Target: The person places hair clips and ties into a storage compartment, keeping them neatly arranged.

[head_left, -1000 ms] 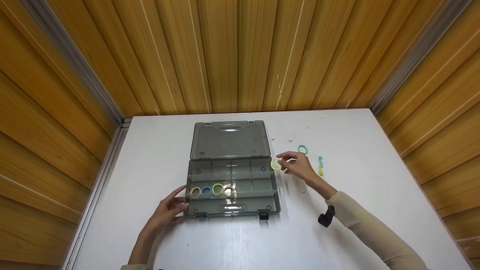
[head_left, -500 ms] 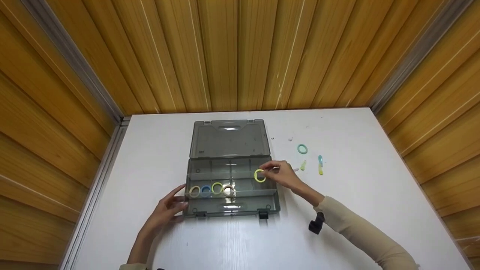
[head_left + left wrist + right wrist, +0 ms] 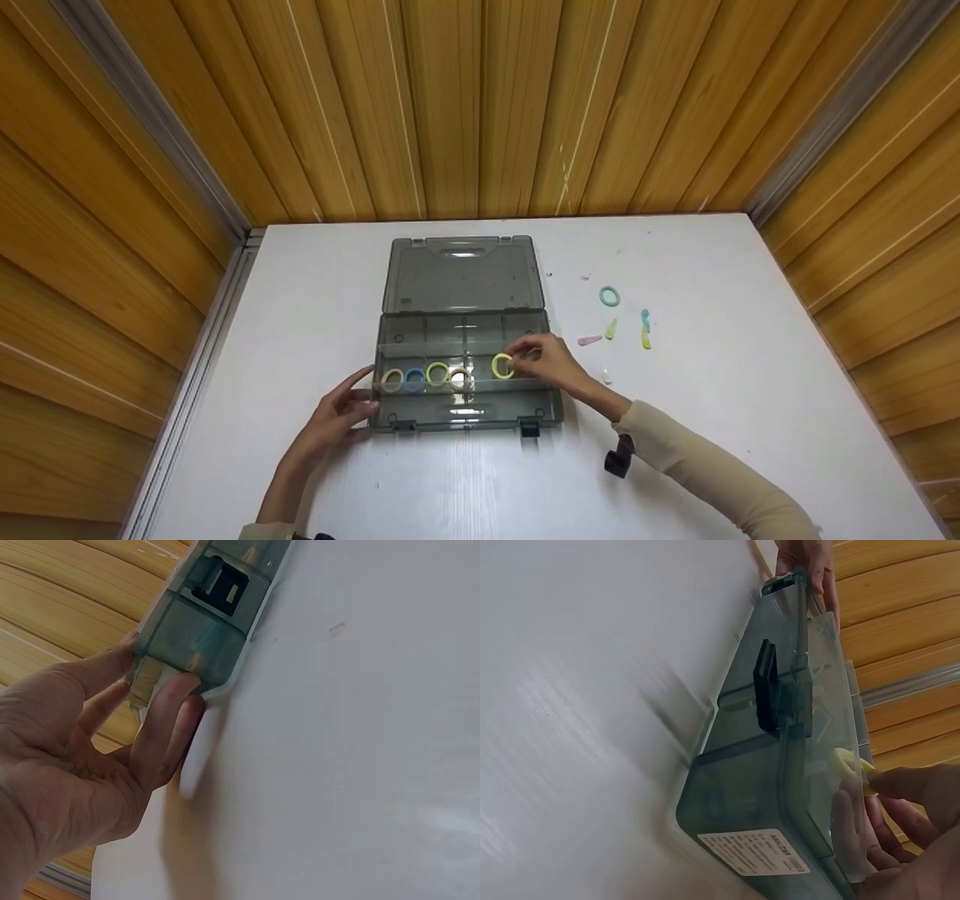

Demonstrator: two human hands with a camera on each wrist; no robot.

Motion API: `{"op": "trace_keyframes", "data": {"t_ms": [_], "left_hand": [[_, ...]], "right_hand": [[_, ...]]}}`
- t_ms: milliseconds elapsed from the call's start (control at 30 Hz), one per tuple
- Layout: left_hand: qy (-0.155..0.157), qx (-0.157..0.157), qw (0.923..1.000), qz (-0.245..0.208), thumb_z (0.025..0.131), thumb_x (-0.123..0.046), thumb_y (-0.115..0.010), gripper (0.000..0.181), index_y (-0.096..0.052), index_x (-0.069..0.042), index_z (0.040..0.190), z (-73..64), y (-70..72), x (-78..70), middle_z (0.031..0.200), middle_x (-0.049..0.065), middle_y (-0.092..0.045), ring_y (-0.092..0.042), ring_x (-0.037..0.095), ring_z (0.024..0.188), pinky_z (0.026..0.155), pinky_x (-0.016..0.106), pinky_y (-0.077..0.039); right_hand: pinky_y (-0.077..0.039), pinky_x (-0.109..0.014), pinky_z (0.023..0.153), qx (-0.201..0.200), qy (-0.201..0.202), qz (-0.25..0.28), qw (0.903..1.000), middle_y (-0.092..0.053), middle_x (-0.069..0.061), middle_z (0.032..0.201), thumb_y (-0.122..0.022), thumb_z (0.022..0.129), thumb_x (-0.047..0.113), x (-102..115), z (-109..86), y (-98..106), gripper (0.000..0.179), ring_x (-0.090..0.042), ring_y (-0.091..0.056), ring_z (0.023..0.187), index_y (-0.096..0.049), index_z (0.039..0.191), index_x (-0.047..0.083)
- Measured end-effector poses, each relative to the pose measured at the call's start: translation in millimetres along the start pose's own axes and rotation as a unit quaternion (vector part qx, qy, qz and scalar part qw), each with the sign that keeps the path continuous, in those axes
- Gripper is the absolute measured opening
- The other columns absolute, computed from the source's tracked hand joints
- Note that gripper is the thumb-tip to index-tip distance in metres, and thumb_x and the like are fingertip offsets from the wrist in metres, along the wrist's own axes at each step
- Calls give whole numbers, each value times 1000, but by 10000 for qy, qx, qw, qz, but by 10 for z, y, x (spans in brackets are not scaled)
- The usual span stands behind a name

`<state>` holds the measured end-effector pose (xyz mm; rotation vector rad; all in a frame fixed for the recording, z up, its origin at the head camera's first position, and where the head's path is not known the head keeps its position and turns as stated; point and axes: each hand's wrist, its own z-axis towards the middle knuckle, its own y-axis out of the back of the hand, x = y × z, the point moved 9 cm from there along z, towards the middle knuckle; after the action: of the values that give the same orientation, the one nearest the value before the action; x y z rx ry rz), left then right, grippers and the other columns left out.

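A grey see-through compartment box [image 3: 466, 409] lies with its lid folded back on the white table. My left hand [image 3: 334, 416] holds its left front corner, fingers and thumb bent around the edge in the left wrist view. My right hand [image 3: 547, 365] pinches a yellow hair tie [image 3: 499, 366] over the middle row, right of centre; the right wrist view shows this hair tie [image 3: 847, 761] behind the clear divider. Standing in the middle row are a beige hair tie [image 3: 391, 380], a blue hair tie [image 3: 414, 380], a yellow-green hair tie [image 3: 437, 373] and another beige hair tie [image 3: 459, 379].
Right of the box lie a mint hair tie [image 3: 609, 296], a pink hair clip [image 3: 590, 340], a yellow-green clip [image 3: 611, 329], and a blue-and-yellow pair of clips [image 3: 646, 330]. A small whitish piece [image 3: 607, 376] lies nearer. Wood-patterned walls [image 3: 480, 112] surround the table.
My right hand has carried the yellow hair tie leftward from beside the box into the middle row, uncovering the clips on the table. The left hand has stayed at the box corner.
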<state>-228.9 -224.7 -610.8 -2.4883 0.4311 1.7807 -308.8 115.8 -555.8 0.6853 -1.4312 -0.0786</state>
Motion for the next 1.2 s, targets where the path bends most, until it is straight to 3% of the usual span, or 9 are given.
{"op": "trace_keyframes", "data": {"t_ms": [267,800,967,1200], "left_hand": [[-47,-127,9999,70,98,-18,-69,70,-36,-23,160,35,-3,-18,140,26,-55,-64,25,112,93,49,-59],[-114,-36,9999,108,98,-18,-70,71,-36,-23,160,63,-31,-49,140,26,-56,-64,24,111,85,42,-60],[-162,11,9998,137,98,-19,-69,71,-35,-22,160,52,-28,-53,140,27,-55,-64,25,112,86,43,-60],[1,-14,10000,8,98,-20,-69,72,-33,-22,161,24,-10,-4,141,26,-51,-62,27,116,89,46,-60]], "right_hand": [[-53,-16,65,-16,-46,-87,10000,-76,-15,89,-76,87,4,20,20,-102,14,-10,-68,75,-77,100,-1],[-47,-14,60,241,120,-556,9981,-77,-17,86,-78,84,1,44,148,-301,13,-3,-58,68,-77,96,-3],[-48,-15,59,220,-2,-635,9977,-78,-17,86,-78,83,-1,34,189,-345,12,-6,-63,68,-78,95,-4],[-52,-15,61,311,17,-502,9983,-77,-20,88,-80,82,-1,32,224,-408,15,-19,-72,73,-77,96,-7]]}}
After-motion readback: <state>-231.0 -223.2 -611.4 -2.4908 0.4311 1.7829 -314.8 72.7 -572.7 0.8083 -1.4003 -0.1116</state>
